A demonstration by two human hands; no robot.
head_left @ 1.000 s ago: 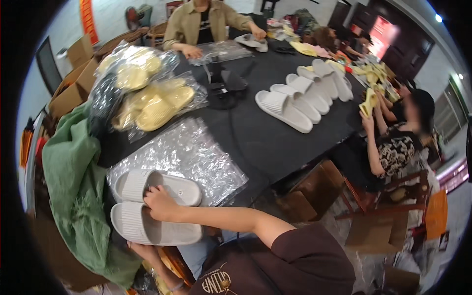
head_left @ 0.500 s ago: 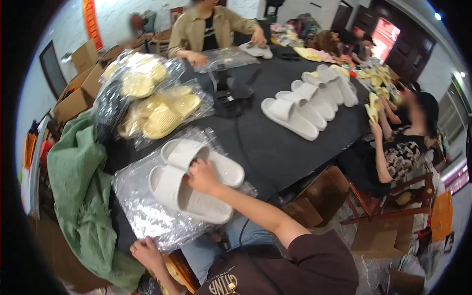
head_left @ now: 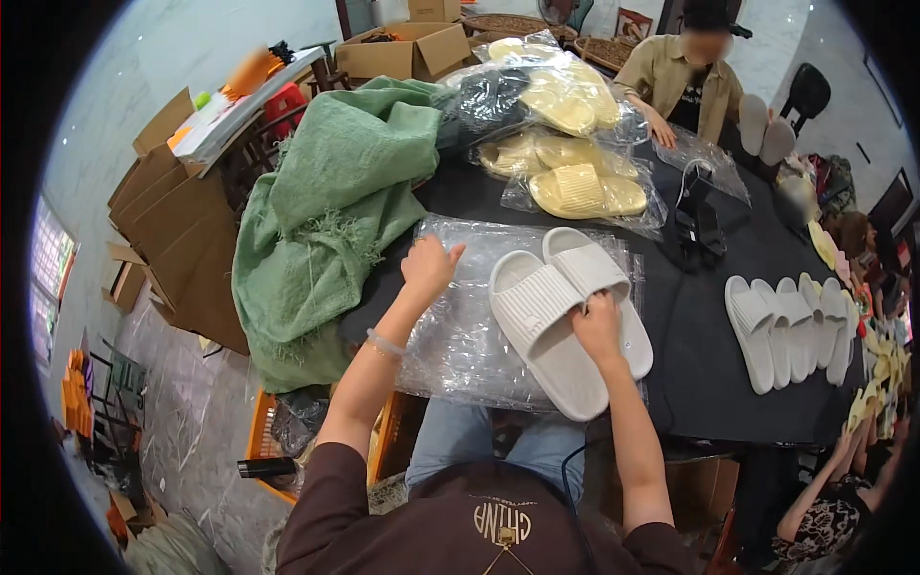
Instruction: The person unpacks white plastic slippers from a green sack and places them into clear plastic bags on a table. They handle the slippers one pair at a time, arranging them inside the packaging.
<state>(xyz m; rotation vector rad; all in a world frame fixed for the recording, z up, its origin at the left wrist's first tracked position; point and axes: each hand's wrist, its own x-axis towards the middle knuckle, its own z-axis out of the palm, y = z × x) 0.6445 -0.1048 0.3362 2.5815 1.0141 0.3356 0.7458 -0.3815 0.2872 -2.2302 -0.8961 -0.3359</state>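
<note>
A pair of white ribbed slippers (head_left: 561, 311) lies on a sheet of clear plastic bags (head_left: 470, 335) at the near edge of the black table (head_left: 709, 364). My right hand (head_left: 599, 326) grips the pair between the two slippers, near their middle. My left hand (head_left: 428, 265) rests on the far left part of the plastic, fingers curled on the film. Whether it pinches the film is hard to tell.
A green woven sack (head_left: 326, 211) is heaped on the table's left. Bagged yellow slippers (head_left: 565, 153) lie behind. A row of white slippers (head_left: 791, 326) sits right. A black tool (head_left: 697, 225) stands mid-table. A person (head_left: 685, 81) works opposite; other people sit right. Cardboard boxes (head_left: 163, 220) stand left.
My right hand carried the white pair from the lower left edge up onto the plastic sheet. My left hand rose from below the table to the plastic. The view swung left.
</note>
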